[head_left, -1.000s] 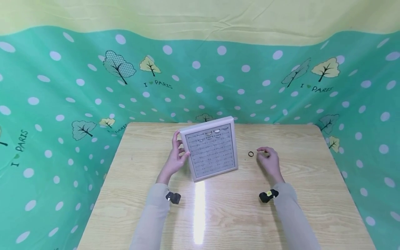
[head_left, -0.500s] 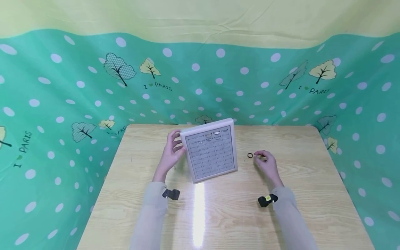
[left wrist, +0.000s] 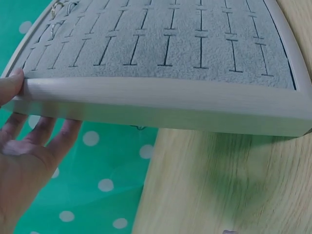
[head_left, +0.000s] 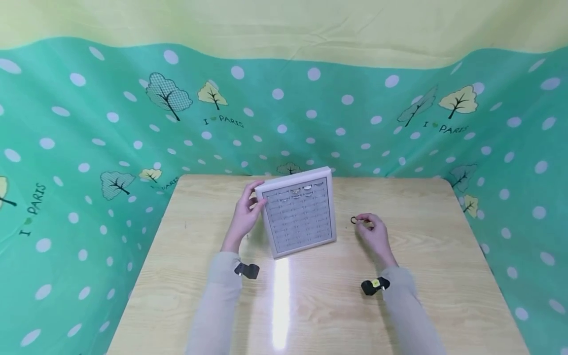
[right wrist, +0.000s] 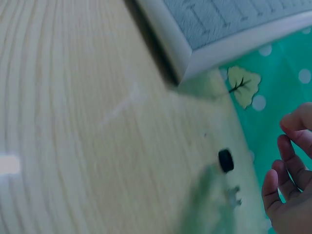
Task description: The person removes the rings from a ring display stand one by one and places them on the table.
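A ring display tray with a pale frame and a slotted grey cushion stands tilted up on the table. Several rings sit in its upper slots. My left hand grips the frame's upper left side, the thumb on the front edge and the fingers behind, as the left wrist view also shows. A black ring rests on the table right of the tray. Beside it is a small silvery thing, blurred, perhaps another ring. My right hand hovers just by them, fingers loosely bent, with nothing visible between them.
The wooden table ends at the back against a green dotted curtain, which also hangs at both sides. A bright light reflection lies in front of the tray. Both wrists carry small black cameras.
My right hand has moved slightly left, closer to the black ring. My left fingers have shifted on the frame, the thumb loosening and then settling back on its front edge. The tray stays nearly still.
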